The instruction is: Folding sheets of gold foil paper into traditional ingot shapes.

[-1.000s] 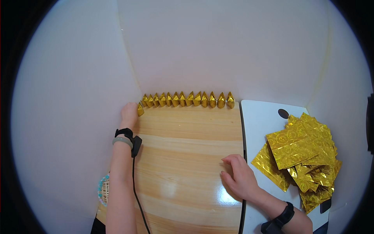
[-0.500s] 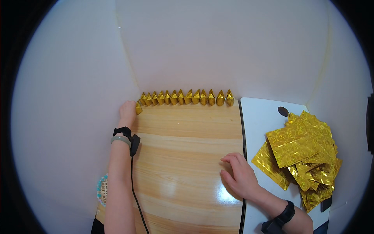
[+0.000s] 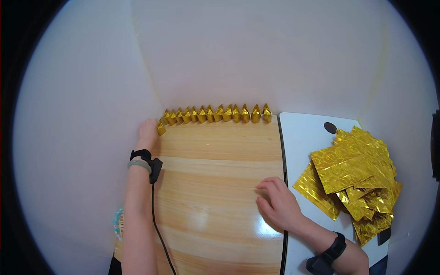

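Note:
At the far left corner of the wooden tabletop, my left hand (image 3: 148, 131) has its fingers closed around a small folded gold foil paper ingot (image 3: 161, 128). The fingertips are partly hidden behind the hand. Just beyond it, a row of similar gold paper ingots (image 3: 210, 113) stands side by side along the back wall. My right hand (image 3: 280, 204) rests near the right edge of the wooden tabletop, fingers loosely curved, thumb apart from them, with nothing held. To its right, a loose pile of flat gold foil paper sheets (image 3: 347, 168) lies on a white board.
The wooden tabletop (image 3: 215, 178) meets the white board (image 3: 295, 137) at a dark seam. Pale walls (image 3: 256, 55) enclose the back and sides. A dark oval (image 3: 330, 128) is on the board. A woven basket (image 3: 120, 223) with a turquoise rim is half hidden by my left forearm. A black cable (image 3: 158, 229) trails from my left wrist.
The whole view has shifted slightly. My left hand stays at the end of the row with the ingot, and my right hand keeps its pose.

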The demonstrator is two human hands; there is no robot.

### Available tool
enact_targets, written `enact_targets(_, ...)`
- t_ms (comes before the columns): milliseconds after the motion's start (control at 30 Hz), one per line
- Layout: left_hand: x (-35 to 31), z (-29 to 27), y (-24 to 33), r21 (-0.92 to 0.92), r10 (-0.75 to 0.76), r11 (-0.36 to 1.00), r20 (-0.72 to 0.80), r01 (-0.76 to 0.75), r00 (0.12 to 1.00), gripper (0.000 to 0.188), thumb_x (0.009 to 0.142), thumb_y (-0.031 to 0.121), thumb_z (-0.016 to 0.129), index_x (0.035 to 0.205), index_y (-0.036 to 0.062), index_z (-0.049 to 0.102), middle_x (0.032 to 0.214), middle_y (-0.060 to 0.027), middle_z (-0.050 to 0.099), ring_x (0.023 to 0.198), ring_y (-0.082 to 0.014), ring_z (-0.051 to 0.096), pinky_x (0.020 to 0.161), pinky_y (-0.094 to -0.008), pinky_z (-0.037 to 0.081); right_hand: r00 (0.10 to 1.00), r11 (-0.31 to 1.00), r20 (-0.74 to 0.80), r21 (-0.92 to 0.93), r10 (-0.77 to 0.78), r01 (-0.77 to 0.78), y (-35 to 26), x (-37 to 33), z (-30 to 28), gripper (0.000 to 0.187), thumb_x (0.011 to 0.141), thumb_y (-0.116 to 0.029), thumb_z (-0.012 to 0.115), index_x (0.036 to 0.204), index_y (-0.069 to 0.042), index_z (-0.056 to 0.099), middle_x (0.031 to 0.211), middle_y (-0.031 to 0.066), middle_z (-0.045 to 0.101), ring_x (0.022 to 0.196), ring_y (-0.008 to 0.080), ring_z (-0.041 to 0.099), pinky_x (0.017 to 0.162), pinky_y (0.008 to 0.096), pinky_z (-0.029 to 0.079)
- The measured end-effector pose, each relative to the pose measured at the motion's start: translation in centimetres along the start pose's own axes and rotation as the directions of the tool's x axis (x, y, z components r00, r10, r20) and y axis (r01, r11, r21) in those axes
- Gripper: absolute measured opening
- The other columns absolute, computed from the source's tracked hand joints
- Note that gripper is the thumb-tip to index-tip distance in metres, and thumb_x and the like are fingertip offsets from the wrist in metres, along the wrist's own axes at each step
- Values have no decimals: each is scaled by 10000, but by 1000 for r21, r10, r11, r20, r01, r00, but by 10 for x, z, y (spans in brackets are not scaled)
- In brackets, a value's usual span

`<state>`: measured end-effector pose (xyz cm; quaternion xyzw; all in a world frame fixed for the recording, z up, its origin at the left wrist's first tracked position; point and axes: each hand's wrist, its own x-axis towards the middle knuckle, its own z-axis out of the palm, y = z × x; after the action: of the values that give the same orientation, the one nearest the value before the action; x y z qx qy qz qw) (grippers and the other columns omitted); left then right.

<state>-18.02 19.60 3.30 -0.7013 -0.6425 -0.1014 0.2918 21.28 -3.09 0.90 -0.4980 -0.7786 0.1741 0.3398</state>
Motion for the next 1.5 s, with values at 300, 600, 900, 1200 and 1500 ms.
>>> enact_targets(300, 19, -72, 53, 101, 6, 995, -10, -5, 1000, 84, 777, 88, 515, 811, 57, 586, 853, -141, 624, 806, -311, 607, 649, -379, 496, 998, 995, -37, 78, -54, 56, 2, 3, 7, 200, 783, -91, 553, 961, -6, 523, 998, 148, 497, 979, 313, 493, 832, 383, 427)
enact_targets(600, 2, -203, 289, -678, 765, 497, 49, -541, 642, 256, 814, 302, 563, 930, 93, 655, 948, -124, 635, 910, -293, 594, 773, -410, 478, 994, 994, -103, -108, -45, 34, 16, 4, 11, 206, 766, -100, 570, 957, -25, 555, 1026, 144, 510, 990, 319, 488, 879, 387, 411)
enact_targets(900, -74, -229, 439, -440, 902, 349, -80, -827, 424, 247, 773, 209, 618, 923, 13, 622, 975, -152, 614, 922, -311, 597, 715, -391, 504, 741, 10, -671, 741, -34, 672, 94, 44, 97, 230, 847, -204, 546, 1023, -59, 512, 1001, 94, 543, 991, 194, 522, 868, 308, 410)
enact_targets(1200, -39, -251, 395, -360, 858, 416, -149, -836, 491, 177, 748, 234, 626, 693, 68, 600, 693, -88, 605, 743, -276, 609, 585, -382, 478, 944, 937, -304, 275, -126, 214, 37, 2, 3, 310, 788, -264, 546, 1021, -61, 569, 1062, 171, 561, 1047, 337, 490, 905, 407, 384)
enact_targets(1500, -27, -268, 344, -431, 712, 502, -287, -750, 641, 415, 787, 481, 579, 696, 80, 637, 661, -73, 610, 672, -249, 603, 570, -360, 467, 962, 986, -251, -148, -107, 72, 42, 14, 21, 145, 750, -109, 519, 839, -9, 577, 965, 158, 528, 943, 321, 542, 795, 393, 453)
